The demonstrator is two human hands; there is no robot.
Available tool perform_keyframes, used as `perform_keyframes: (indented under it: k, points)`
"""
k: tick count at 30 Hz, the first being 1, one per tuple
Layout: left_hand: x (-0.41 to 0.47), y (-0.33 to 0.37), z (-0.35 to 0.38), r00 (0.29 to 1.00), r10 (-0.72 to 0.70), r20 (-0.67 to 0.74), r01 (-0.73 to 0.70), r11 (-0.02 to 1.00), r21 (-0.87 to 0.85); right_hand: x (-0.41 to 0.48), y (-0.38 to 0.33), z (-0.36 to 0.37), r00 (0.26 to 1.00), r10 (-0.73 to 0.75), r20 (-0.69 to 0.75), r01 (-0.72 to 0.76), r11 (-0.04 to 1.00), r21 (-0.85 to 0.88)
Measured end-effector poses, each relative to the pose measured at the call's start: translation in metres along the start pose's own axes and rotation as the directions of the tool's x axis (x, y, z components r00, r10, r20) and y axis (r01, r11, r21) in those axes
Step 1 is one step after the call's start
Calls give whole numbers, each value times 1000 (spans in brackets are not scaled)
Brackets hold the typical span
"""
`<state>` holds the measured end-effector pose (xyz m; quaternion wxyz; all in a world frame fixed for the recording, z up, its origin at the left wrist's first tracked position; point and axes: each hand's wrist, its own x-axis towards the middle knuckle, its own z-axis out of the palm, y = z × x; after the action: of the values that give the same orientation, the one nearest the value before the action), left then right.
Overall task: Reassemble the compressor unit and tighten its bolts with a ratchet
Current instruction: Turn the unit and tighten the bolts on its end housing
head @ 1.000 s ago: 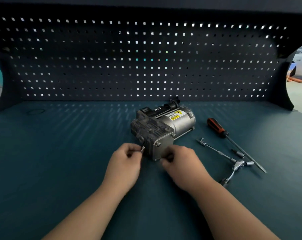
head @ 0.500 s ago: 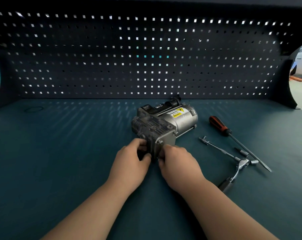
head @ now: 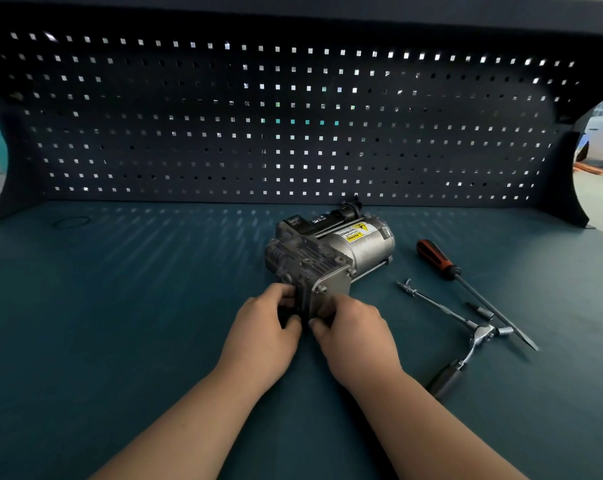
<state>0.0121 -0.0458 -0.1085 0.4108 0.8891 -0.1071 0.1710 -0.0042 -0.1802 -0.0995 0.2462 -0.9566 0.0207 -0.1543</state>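
Dark teal bench mat filled the foreground, with both bare forearms reaching across it. A second before, the left hand had pinched a small bolt just clear of the casing. That bolt no longer showed, and the left hand's fingers were curled round the near lower corner of the compressor unit. The right hand gripped the lower edge of the grey end plate, its thumb almost meeting the left thumb. The bolt was probably started in its hole by hand, though the fingers hid that spot.

The unit lay on its side mid-bench, its labelled motor body pointing away. To its right lay the ratchet, untouched, beside an extension bar and a red-handled screwdriver, so tightening had not begun. Behind everything stood the pegboard.
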Motion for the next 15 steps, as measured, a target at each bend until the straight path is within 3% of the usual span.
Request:
perform_keyframes:
  k: [5,15]
  points:
    - [-1,-1,0,1000,14,-3,-14,1000,10,-2,4,0,1000,1,13,0,997,-77]
    - [0,-1,1,1000,24,-4,-24,1000,18,0,1,1,999,-49,-9,48,998,-36]
